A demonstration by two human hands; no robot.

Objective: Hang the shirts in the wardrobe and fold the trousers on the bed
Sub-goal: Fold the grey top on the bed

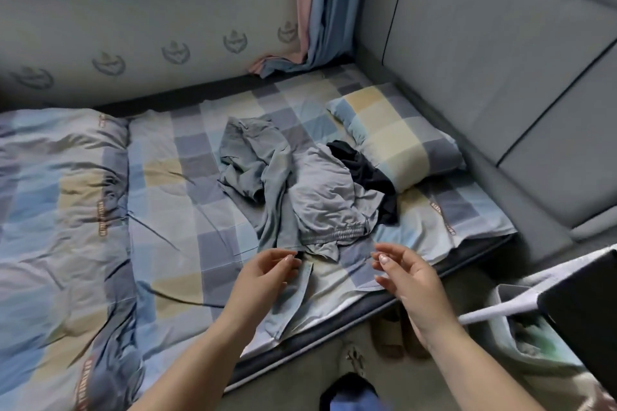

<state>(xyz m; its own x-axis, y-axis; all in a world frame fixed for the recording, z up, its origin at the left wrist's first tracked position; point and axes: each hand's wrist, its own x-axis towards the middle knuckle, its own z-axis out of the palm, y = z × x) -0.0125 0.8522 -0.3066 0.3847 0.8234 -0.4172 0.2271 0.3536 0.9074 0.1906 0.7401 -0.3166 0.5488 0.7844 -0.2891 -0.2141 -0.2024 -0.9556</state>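
Two grey garments (300, 190), one black garment (364, 170), crumpled on bed (187, 157).

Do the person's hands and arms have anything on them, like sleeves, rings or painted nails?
Nothing shows on them. The left hand and right hand wear no gloves or rings, both forearms are bare with no sleeves or watch in view, and the nails look short and pale.
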